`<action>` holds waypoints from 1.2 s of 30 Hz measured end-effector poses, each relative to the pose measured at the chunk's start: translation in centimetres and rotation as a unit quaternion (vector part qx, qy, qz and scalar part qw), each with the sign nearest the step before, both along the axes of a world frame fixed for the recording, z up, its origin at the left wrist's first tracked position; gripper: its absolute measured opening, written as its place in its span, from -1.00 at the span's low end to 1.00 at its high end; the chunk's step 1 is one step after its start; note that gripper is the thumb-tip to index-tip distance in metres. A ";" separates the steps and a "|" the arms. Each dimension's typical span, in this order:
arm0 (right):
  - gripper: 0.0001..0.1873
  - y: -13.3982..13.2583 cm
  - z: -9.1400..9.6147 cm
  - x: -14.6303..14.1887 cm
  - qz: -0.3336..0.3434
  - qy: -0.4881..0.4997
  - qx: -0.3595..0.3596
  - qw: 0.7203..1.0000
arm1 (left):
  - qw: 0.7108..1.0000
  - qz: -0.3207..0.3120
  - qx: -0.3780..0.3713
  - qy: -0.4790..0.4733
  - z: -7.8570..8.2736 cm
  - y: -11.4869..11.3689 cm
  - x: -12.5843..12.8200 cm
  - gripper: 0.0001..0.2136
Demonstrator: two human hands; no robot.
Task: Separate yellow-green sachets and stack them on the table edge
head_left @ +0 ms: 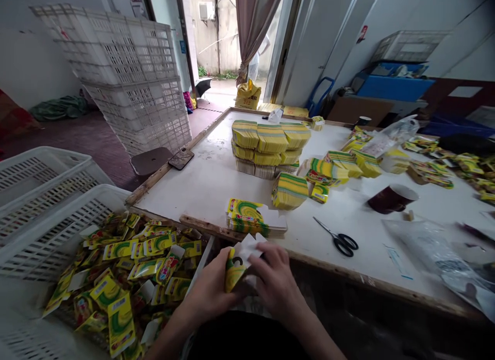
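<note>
Both of my hands grip one small yellow-green carton (236, 264) just below the table's near edge. My left hand (211, 290) wraps its left side, fingers curled round it. My right hand (275, 280) covers its right side, fingers bent over the white flaps. On the table right above lies a short pile of flat cartons (251, 218). A white crate (58, 221) at my left holds several folded cartons (127, 270) in a loose heap.
A white table (209, 179) carries tall bundles of flat cartons (270, 146), black scissors (340, 240), a dark cup (390, 199) lying on its side, plastic bags (436, 251) and a phone (181, 158). Stacked white crates (124, 76) stand at the left near an open doorway.
</note>
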State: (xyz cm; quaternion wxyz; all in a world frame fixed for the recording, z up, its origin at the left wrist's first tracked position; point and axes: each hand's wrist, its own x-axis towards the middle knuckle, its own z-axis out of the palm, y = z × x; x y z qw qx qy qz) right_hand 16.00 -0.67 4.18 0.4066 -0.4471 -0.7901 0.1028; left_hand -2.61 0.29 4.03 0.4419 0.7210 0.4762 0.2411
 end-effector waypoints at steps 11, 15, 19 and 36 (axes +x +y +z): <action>-0.43 -0.2 -1.4 -1.5 0.096 0.363 -0.438 0.816 | 0.981 0.023 0.190 -0.012 -2.9 -2.5 1.8 -0.28; -0.32 0.3 -1.6 -1.7 0.114 0.365 -0.436 0.815 | 0.980 0.027 0.197 -0.027 -2.8 -2.4 1.7 -0.41; -0.27 -0.3 -2.1 -1.8 0.097 0.315 -0.380 0.864 | 0.988 0.014 0.149 -0.034 -2.4 -1.9 1.8 -0.46; -0.54 0.9 -1.6 0.6 0.152 0.023 -0.249 0.956 | 0.988 0.085 0.126 0.022 -1.2 -0.1 -1.3 -0.55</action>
